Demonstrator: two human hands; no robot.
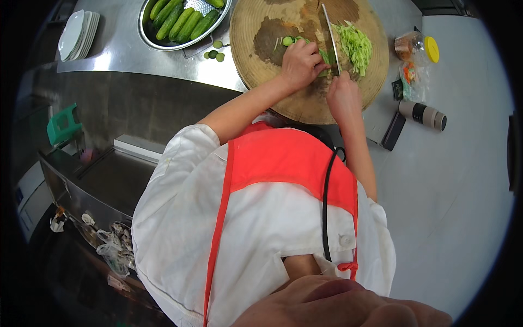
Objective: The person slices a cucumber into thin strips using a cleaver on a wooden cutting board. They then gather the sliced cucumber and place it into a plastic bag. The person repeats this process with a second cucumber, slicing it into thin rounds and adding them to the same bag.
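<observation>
A thick round wooden chopping block (255, 67) lies before me, darkened by wet patches. My right hand (345, 93) grips a cleaver or broad kitchen knife, whose blade (329, 34) is seen almost edge-on and points away from me. Just left of the blade, my left hand (301, 63) presses down on sliced cucumber (289, 41) with curled fingers. Part of the cucumber is hidden under that hand. To the right of the blade rests a loose heap of pale green cucumber shreds (356, 49).
A steel basin (142, 30) of whole cucumbers (179, 24) stands left of the block, near cut cucumber ends (216, 55). Farther left are stacked white plates (77, 36). At right are a yellow-lidded jar (414, 47), a plastic bag (416, 83), a tumbler (423, 115) and a dark flat case (394, 131).
</observation>
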